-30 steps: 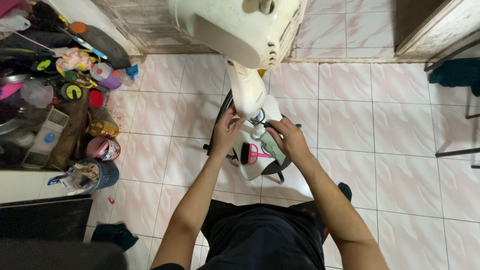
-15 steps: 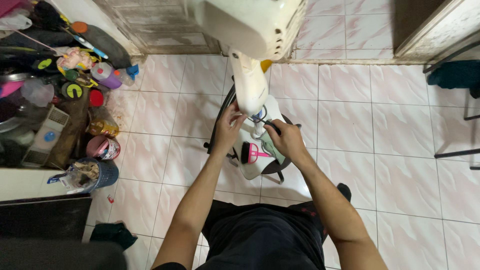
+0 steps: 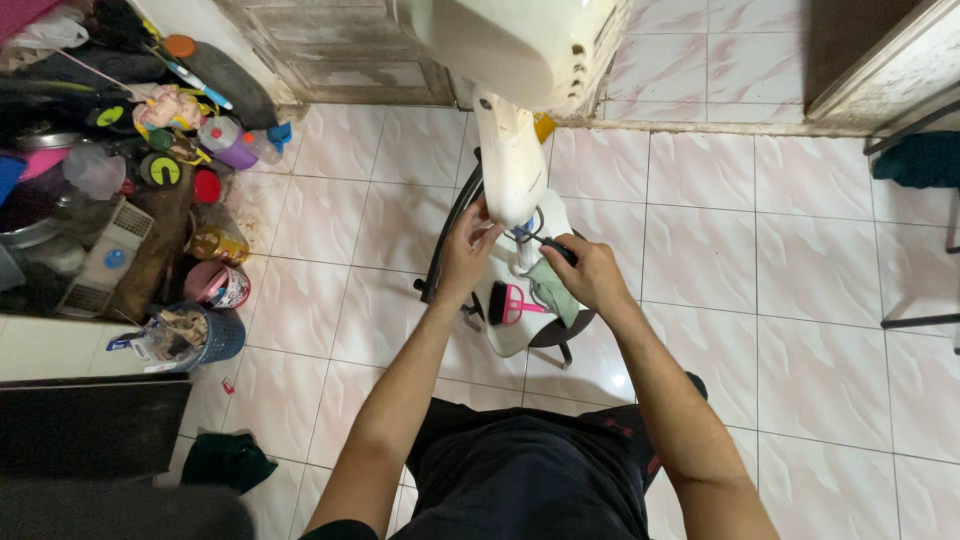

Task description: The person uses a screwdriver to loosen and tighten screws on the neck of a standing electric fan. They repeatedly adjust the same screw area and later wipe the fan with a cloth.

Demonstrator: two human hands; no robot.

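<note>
All packaging sits in the clutter at the left of the head view, well apart from both hands. Purple bottle with a white cap [image 3: 232, 143] lies tilted near the wall corner. Yellow-gold tin [image 3: 218, 244] lies on its side further down, with a round pink tub with a printed side label [image 3: 218, 285] just beside it. Blue mesh basket [image 3: 222, 337] below holds crumpled wrappers and a blue-and-white packet [image 3: 130, 342]. Round black lids with yellow-green labels [image 3: 164, 170] sit among the pile. No signs or screens visible.
</note>
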